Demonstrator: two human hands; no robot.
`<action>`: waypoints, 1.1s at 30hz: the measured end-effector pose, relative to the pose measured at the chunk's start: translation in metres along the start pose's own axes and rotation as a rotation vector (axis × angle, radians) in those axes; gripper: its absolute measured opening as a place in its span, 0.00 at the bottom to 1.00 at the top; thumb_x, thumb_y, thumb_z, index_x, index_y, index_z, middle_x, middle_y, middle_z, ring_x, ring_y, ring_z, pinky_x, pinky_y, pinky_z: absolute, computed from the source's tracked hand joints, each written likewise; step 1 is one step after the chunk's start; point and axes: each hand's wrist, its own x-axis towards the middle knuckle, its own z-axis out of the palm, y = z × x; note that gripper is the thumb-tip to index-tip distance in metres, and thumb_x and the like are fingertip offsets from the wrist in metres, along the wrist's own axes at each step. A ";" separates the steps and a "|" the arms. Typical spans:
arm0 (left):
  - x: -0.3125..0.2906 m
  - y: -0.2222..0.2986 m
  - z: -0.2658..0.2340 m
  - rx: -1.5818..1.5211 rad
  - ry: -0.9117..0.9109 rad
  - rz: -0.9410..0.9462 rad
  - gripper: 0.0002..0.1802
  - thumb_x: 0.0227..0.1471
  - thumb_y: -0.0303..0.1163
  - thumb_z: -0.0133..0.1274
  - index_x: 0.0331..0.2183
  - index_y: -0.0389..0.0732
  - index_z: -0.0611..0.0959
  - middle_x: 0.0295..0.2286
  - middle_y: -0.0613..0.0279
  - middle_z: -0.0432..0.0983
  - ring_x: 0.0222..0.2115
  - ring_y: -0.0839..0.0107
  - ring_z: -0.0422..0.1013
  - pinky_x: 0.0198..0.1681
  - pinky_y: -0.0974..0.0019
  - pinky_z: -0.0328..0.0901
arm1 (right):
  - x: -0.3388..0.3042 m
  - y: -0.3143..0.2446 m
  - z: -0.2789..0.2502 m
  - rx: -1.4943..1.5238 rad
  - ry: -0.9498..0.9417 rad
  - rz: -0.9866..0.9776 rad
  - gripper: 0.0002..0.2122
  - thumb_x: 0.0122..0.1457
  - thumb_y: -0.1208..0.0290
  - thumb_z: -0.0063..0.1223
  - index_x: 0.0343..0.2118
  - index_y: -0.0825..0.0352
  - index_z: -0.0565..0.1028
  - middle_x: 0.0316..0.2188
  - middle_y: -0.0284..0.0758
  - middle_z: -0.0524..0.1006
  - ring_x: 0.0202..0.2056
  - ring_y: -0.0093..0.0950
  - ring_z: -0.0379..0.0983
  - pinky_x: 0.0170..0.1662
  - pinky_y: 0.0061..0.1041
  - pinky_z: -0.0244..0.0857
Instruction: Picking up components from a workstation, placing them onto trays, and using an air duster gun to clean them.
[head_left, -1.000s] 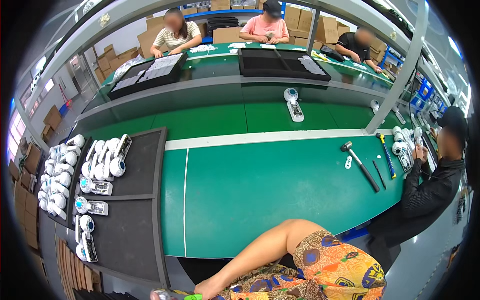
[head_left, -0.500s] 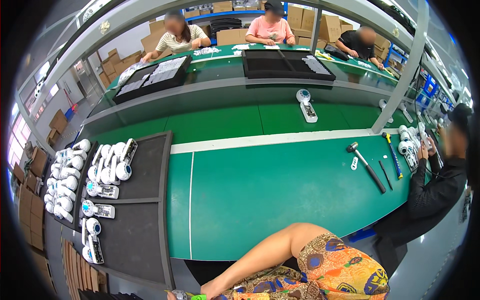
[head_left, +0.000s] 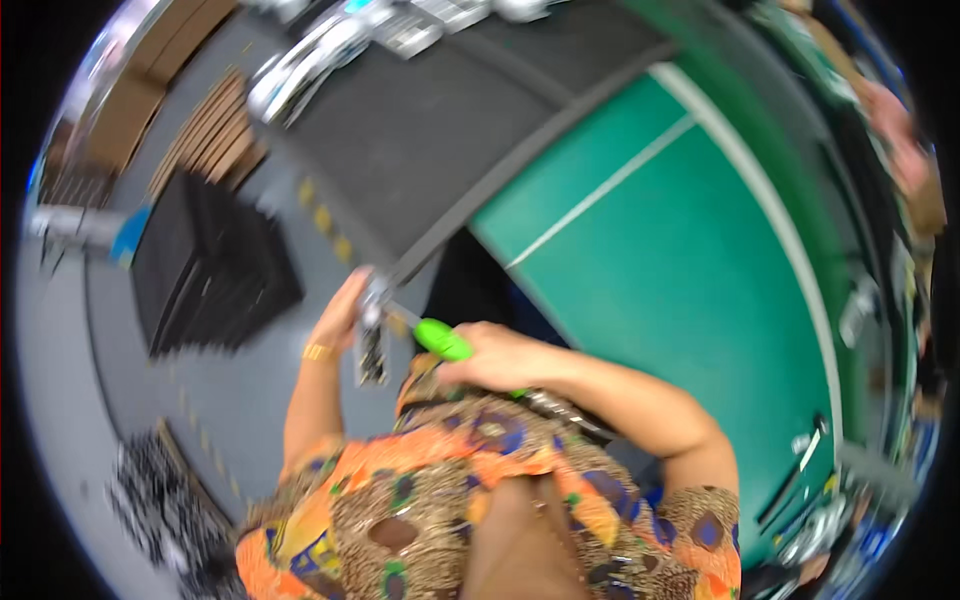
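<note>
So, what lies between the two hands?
In the head view, the pale device held in the left hand, then the green-handled tool pointing from the right hand toward it; blur hides whether they touch.

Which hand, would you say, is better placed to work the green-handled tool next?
Probably the right hand: it holds the green-handled tool, whose shaft points toward the device in the left hand.

The right hand is clenched near the left hand, right elbow bent.
</note>
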 end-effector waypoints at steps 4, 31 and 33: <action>-0.021 -0.006 -0.004 -0.056 0.095 -0.025 0.17 0.58 0.43 0.43 0.44 0.43 0.69 0.30 0.64 0.71 0.25 0.73 0.71 0.29 0.66 0.71 | -0.010 -0.011 0.007 0.027 -0.007 0.110 0.18 0.48 0.59 0.54 0.34 0.71 0.73 0.30 0.45 0.76 0.36 0.37 0.74 0.41 0.32 0.65; -0.028 0.001 -0.006 -0.003 0.014 -0.078 0.18 0.56 0.45 0.46 0.41 0.43 0.69 0.28 0.60 0.73 0.22 0.70 0.73 0.24 0.69 0.72 | 0.002 -0.001 0.031 -0.208 -0.365 0.094 0.23 0.50 0.55 0.55 0.35 0.75 0.70 0.34 0.50 0.74 0.38 0.43 0.71 0.43 0.36 0.62; -0.023 0.004 -0.005 0.012 0.003 -0.072 0.18 0.56 0.46 0.46 0.41 0.42 0.69 0.28 0.60 0.72 0.22 0.70 0.73 0.24 0.68 0.72 | 0.002 0.005 0.033 -0.134 -0.328 0.069 0.23 0.50 0.54 0.55 0.38 0.73 0.70 0.35 0.50 0.74 0.39 0.43 0.71 0.44 0.36 0.62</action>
